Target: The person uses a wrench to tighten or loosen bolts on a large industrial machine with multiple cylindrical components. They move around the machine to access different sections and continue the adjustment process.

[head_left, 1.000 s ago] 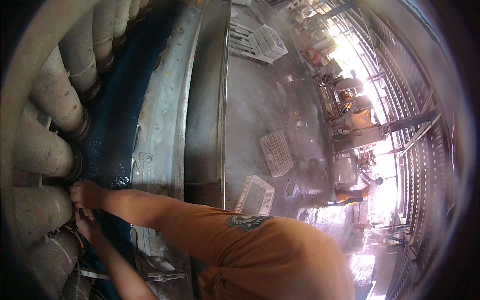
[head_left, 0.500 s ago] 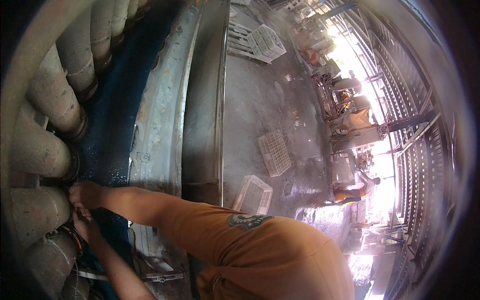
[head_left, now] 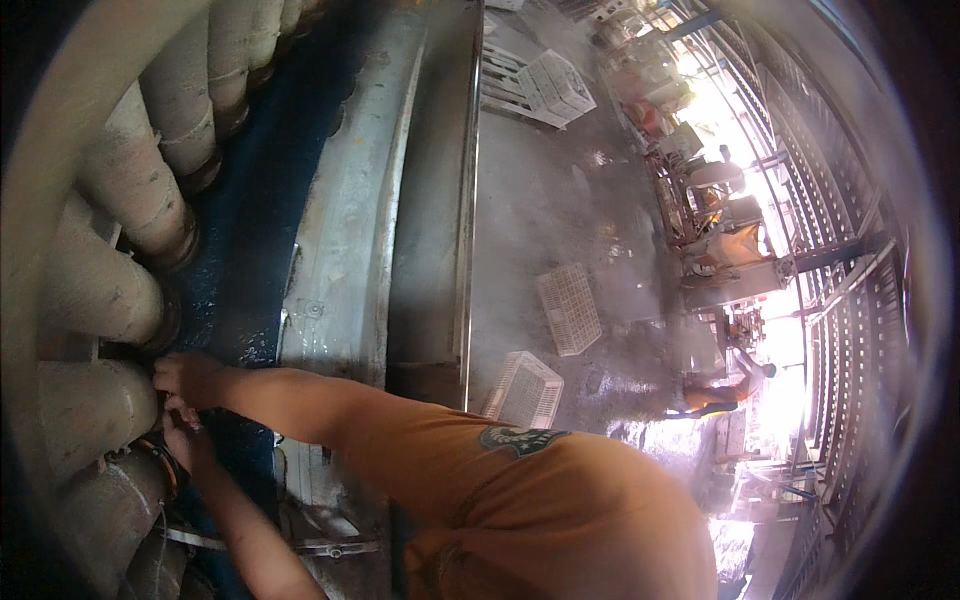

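Observation:
My right hand (head_left: 190,380) reaches across from the orange sleeve to the end of a thick, rough grey pipe (head_left: 95,405). Just below it my left hand (head_left: 183,432) is raised from the lower edge, its fingers bent close to the right one's. Both hands are closed at the gap by the pipe's dark end. What they grip is small or hidden, and I cannot make it out. A dark ring with an orange edge (head_left: 168,472) circles the end of the lower pipe (head_left: 115,510), close to my left wrist.
Several more pipes (head_left: 120,285) line the left side above dark blue wet surface (head_left: 235,250). A worn pale metal ledge (head_left: 335,250) runs beside it. White plastic crates (head_left: 570,310) lie on the wet floor (head_left: 520,210). Far right, a person (head_left: 735,385) bends over.
The whole view has shifted slightly, so pipes and crates sit farther right. My hands stay together at the same pipe end, with the fingers slightly rearranged.

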The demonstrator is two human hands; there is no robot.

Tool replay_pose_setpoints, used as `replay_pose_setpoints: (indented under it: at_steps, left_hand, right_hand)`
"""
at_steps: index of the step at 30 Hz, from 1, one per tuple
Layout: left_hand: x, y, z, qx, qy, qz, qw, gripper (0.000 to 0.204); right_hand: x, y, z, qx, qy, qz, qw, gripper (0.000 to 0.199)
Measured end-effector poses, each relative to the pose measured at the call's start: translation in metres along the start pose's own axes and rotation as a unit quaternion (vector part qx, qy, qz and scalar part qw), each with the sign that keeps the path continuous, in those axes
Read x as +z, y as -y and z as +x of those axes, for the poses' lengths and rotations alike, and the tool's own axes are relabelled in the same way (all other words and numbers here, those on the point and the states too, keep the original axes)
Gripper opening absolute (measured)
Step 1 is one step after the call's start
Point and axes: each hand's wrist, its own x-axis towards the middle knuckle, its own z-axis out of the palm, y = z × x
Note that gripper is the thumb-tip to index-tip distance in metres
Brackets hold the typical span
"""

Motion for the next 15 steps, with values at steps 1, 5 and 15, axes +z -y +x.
replay_pose_setpoints:
  at_steps: [1, 5, 15]
  left_hand:
    - [-0.005, 0.003, 0.004, -0.024, 0.058, -0.125, 0.990, 0.019]
    - [-0.004, 0.006, 0.005, -0.036, -0.024, -0.147, 0.988, 0.020]
    - [-0.019, -0.003, -0.002, -0.012, -0.042, -0.022, 0.999, 0.020]
  right_hand:
    - [-0.001, -0.002, -0.002, -0.016, 0.006, -0.015, 1.000, 0.015]
    - [-0.007, 0.006, 0.004, -0.032, 0.015, -0.034, 0.999, 0.014]
    - [-0.014, 0.022, 0.016, -0.069, 0.032, -0.005, 0.997, 0.019]
